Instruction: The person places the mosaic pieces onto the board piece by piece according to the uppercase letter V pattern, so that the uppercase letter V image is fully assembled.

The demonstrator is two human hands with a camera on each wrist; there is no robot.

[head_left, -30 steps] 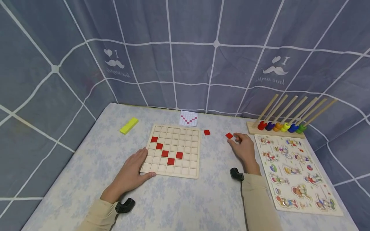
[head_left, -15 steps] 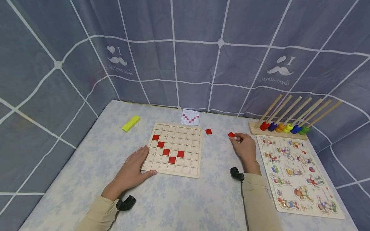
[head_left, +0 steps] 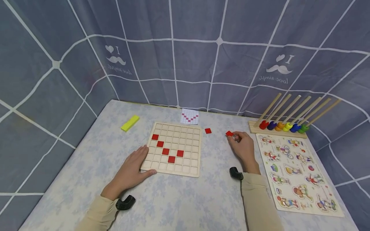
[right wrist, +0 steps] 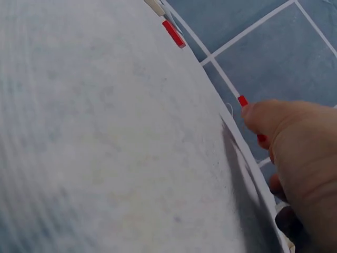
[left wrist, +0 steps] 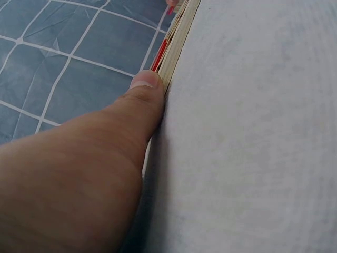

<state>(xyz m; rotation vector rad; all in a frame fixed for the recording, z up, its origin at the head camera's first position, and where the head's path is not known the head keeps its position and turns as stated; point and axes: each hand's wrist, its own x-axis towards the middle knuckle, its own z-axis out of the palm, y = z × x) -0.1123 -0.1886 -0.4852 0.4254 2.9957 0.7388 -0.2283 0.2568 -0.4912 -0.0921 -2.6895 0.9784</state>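
Observation:
My right hand (head_left: 243, 148) pinches a red square tile (head_left: 229, 133) between thumb and fingertips; the right wrist view shows this tile (right wrist: 243, 100) above the table, partly hidden by the thumb. Spread along the left side of a wooden grid board (head_left: 189, 173), my left hand (head_left: 128, 171) keeps its fingers straight at the edge and its thumb at the front edge. Several red tiles (head_left: 171, 159) lie in the board's cells, running in a diagonal down to the right, then one step up. A loose red tile (head_left: 208, 131) lies right of the board.
Behind the board lies a small pattern card (head_left: 189, 116) with a V of red squares. A yellow-green block (head_left: 130, 123) is at the back left. To the right are a peg stand with coloured beads (head_left: 279, 126) and a picture puzzle board (head_left: 292, 179). A curtain (head_left: 196, 61) surrounds the table.
The right hand's fingers have closed on the red tile and its angle has changed slightly. My left hand stays at the board. The head view has shifted a little.

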